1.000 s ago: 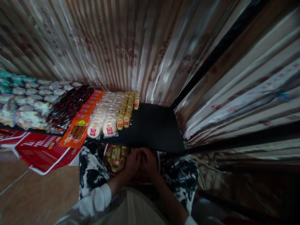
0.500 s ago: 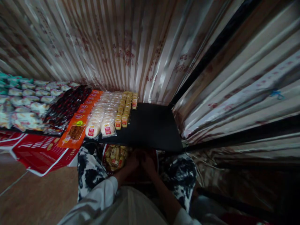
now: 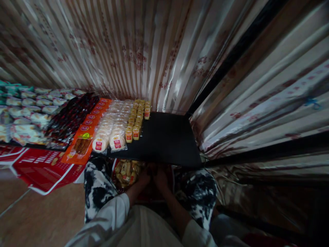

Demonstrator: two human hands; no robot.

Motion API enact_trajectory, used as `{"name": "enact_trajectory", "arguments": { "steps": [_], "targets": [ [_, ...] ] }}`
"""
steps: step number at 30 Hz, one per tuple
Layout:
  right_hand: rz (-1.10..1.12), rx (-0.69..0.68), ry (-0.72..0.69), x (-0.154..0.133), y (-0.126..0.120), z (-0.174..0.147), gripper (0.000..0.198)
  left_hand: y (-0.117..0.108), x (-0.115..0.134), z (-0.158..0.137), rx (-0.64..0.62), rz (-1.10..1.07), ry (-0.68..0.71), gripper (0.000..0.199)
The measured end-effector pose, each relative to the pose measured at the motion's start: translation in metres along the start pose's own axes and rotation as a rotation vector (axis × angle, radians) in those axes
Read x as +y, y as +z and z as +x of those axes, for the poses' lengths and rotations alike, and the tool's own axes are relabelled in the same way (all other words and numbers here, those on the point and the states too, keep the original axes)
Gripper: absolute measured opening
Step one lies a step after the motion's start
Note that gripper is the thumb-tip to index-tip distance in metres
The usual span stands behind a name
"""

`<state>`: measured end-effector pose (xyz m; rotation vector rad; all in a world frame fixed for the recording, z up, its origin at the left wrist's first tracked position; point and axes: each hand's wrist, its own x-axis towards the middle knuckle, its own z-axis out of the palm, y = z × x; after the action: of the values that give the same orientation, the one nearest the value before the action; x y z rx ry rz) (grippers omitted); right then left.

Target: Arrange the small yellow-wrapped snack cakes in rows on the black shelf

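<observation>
Between my knees stands a red box (image 3: 173, 175), partly under the shelf edge, with small yellow-wrapped snack packs (image 3: 125, 171) piled in its left side. My left hand (image 3: 144, 175) and my right hand (image 3: 160, 176) are close together inside the box, right of those packs. Dim light and shadow hide the fingers of both hands, and whatever lies between them cannot be made out. Above, on the black shelf (image 3: 167, 137), rows of similar yellow packs (image 3: 136, 120) stand beside clear-wrapped round white cakes (image 3: 117, 141).
Left along the shelf lie an orange snack packet strip (image 3: 83, 137), dark shiny packets (image 3: 72, 118) and white packets (image 3: 28, 116). A red printed sheet (image 3: 48, 168) hangs below them. Pleated curtains (image 3: 144, 51) close off the back and right, with a dark post (image 3: 231, 58) at the corner.
My hands have shifted slightly apart inside the box, the right one moving a little. The view has tilted very slightly; the shelf goods are unchanged.
</observation>
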<state>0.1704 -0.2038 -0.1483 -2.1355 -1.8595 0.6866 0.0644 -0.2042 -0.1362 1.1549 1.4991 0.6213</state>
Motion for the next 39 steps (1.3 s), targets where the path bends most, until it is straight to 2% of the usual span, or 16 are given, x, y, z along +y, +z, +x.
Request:
{"name": "enact_trajectory", "arguments": {
  "steps": [3, 6, 11, 17, 19, 22, 26, 30, 34, 39],
  "targets": [
    [0.012, 0.011, -0.001, 0.001, 0.001, -0.002, 0.043, 0.002, -0.001, -0.003, -0.009, 0.015, -0.030, 0.047],
    [0.072, -0.022, -0.049, 0.000, -0.003, -0.006, 0.039, 0.004, -0.003, -0.009, 0.023, -0.011, 0.000, 0.051],
    [0.136, 0.023, -0.076, -0.005, -0.014, -0.013, 0.044, 0.004, -0.002, -0.023, 0.054, -0.068, 0.002, 0.055],
    [0.267, 0.010, -0.165, -0.004, -0.033, -0.027, 0.034, -0.010, 0.009, -0.041, 0.101, -0.048, 0.023, 0.040],
    [0.306, 0.016, -0.207, -0.004, -0.038, -0.034, 0.031, -0.016, 0.014, -0.051, 0.122, 0.003, 0.028, 0.038],
    [0.329, 0.049, -0.198, -0.007, -0.043, -0.043, 0.032, -0.023, 0.023, -0.066, 0.149, 0.049, 0.048, 0.040],
    [0.372, 0.120, -0.172, -0.019, -0.057, -0.046, 0.040, -0.033, 0.042, -0.081, 0.205, 0.047, 0.177, 0.031],
    [0.467, 0.168, -0.194, -0.039, -0.082, -0.030, 0.042, -0.044, 0.067, -0.078, 0.308, 0.026, 0.356, 0.031],
    [0.584, 0.175, -0.241, -0.059, -0.102, -0.001, 0.039, -0.051, 0.087, -0.059, 0.362, 0.024, 0.473, 0.032],
    [0.810, 0.174, -0.199, -0.073, -0.096, 0.043, 0.041, -0.055, 0.106, -0.028, 0.449, 0.094, 0.496, 0.040]
  ]
}}
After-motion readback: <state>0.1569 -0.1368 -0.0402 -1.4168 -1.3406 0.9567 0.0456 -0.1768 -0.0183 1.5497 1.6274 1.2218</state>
